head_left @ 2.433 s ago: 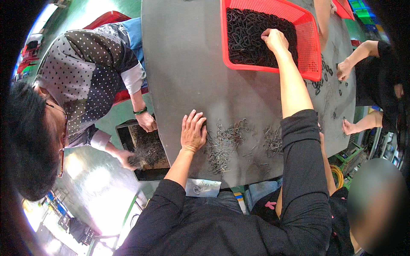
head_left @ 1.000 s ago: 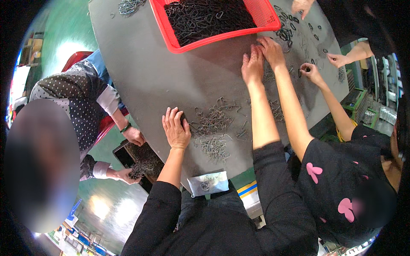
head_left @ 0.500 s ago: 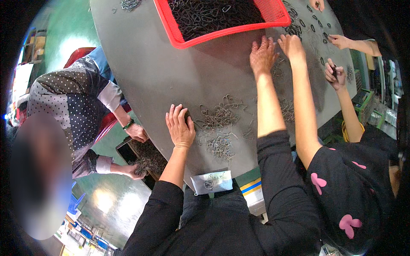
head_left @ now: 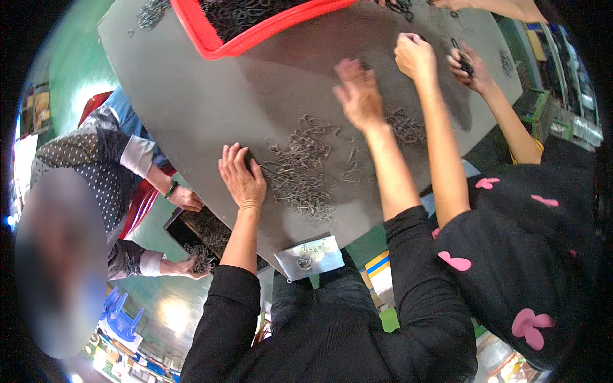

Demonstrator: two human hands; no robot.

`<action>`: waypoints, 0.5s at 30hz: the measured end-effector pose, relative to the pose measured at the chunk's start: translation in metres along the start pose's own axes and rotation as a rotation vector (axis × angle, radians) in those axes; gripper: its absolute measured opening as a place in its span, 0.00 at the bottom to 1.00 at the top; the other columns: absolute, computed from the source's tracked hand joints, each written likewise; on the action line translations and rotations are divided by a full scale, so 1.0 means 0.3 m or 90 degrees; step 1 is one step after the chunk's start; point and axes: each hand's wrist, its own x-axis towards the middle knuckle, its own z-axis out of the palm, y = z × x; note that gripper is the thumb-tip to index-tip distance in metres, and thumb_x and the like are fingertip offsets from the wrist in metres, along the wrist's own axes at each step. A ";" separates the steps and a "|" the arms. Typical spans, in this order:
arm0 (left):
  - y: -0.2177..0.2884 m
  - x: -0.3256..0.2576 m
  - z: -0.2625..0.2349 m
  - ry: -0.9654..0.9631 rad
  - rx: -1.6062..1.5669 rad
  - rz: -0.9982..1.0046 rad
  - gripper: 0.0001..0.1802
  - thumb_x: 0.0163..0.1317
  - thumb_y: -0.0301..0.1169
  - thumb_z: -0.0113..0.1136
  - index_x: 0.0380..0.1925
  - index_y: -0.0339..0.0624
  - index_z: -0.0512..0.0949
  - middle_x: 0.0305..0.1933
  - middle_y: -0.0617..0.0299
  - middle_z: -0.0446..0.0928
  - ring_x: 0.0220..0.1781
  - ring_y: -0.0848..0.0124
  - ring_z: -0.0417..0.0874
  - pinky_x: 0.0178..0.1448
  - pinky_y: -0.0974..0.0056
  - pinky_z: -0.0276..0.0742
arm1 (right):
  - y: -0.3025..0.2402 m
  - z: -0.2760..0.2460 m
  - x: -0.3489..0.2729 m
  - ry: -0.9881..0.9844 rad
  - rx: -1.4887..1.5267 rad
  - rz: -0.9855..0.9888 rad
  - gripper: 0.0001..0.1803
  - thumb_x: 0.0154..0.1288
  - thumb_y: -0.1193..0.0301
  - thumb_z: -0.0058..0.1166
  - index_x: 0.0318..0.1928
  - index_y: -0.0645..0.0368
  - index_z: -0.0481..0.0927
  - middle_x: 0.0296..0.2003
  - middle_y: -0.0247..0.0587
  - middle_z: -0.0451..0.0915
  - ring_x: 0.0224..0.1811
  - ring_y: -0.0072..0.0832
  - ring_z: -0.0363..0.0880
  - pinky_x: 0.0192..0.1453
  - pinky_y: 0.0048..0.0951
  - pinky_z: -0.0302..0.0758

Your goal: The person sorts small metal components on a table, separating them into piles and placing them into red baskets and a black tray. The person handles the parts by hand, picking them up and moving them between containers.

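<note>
On the grey table (head_left: 191, 108), my left hand (head_left: 242, 175) rests with curved fingers over a small black piece, which shows between forefinger and thumb; its kind is mostly hidden. Just right of that hand lies a loose pile of thin bent wire pieces (head_left: 303, 169). My right hand (head_left: 359, 94) is over the table beyond the pile, blurred by motion, fingers stretched and thumb apart. I make out nothing in it. A second wire pile (head_left: 405, 127) lies beside my right forearm.
A red plastic basket (head_left: 274, 35) of black link-shaped pieces stands at the far side. Right of me, a co-worker's hands (head_left: 418, 57) are over the table, one gripping black pieces (head_left: 466, 64). Another person handles small pieces at a box (head_left: 204, 230) on the left. A labelled bag (head_left: 311, 256) hangs at the near edge.
My right hand has drawn back from beside the basket toward me. My left hand stays by the wire pile with the black piece. The whole view has shifted.
</note>
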 end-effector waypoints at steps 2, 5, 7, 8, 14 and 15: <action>-0.002 -0.003 0.007 0.010 -0.016 -0.003 0.19 0.57 0.30 0.52 0.50 0.46 0.67 0.61 0.60 0.65 0.69 0.58 0.57 0.71 0.48 0.49 | -0.113 -0.035 -0.076 -0.047 0.084 -0.033 0.26 0.64 0.60 0.50 0.62 0.49 0.66 0.64 0.38 0.63 0.69 0.36 0.56 0.71 0.48 0.51; 0.000 0.014 -0.005 0.008 -0.026 0.009 0.19 0.55 0.29 0.54 0.49 0.45 0.69 0.59 0.58 0.67 0.68 0.56 0.60 0.69 0.49 0.51 | -0.219 -0.106 -0.183 -0.008 0.153 -0.001 0.22 0.63 0.64 0.53 0.57 0.49 0.71 0.60 0.36 0.69 0.64 0.36 0.65 0.66 0.41 0.62; 0.008 0.035 -0.006 0.002 -0.062 0.020 0.19 0.53 0.29 0.55 0.47 0.44 0.70 0.57 0.56 0.69 0.66 0.55 0.62 0.68 0.50 0.53 | -0.261 -0.166 -0.246 0.012 0.174 0.047 0.19 0.63 0.66 0.53 0.55 0.50 0.73 0.57 0.36 0.72 0.59 0.37 0.70 0.63 0.37 0.66; -0.008 0.046 -0.020 -0.002 -0.083 0.023 0.18 0.51 0.28 0.56 0.45 0.43 0.71 0.55 0.55 0.70 0.64 0.55 0.64 0.67 0.50 0.55 | -0.296 -0.184 -0.266 0.018 0.190 0.077 0.18 0.63 0.68 0.53 0.54 0.51 0.74 0.54 0.37 0.74 0.57 0.36 0.72 0.60 0.35 0.69; -0.052 0.048 -0.088 0.076 -0.374 -0.056 0.14 0.53 0.28 0.56 0.42 0.41 0.74 0.49 0.51 0.74 0.56 0.54 0.70 0.61 0.55 0.64 | -0.500 -0.244 -0.422 0.003 0.265 0.156 0.15 0.64 0.74 0.49 0.51 0.56 0.75 0.49 0.44 0.74 0.51 0.39 0.74 0.55 0.35 0.71; -0.043 0.023 -0.138 0.087 -0.395 -0.074 0.14 0.54 0.28 0.55 0.42 0.40 0.73 0.49 0.51 0.74 0.55 0.53 0.71 0.60 0.56 0.66 | -0.549 -0.241 -0.454 -0.017 0.266 0.136 0.15 0.64 0.74 0.49 0.51 0.56 0.75 0.49 0.44 0.74 0.52 0.40 0.74 0.55 0.35 0.71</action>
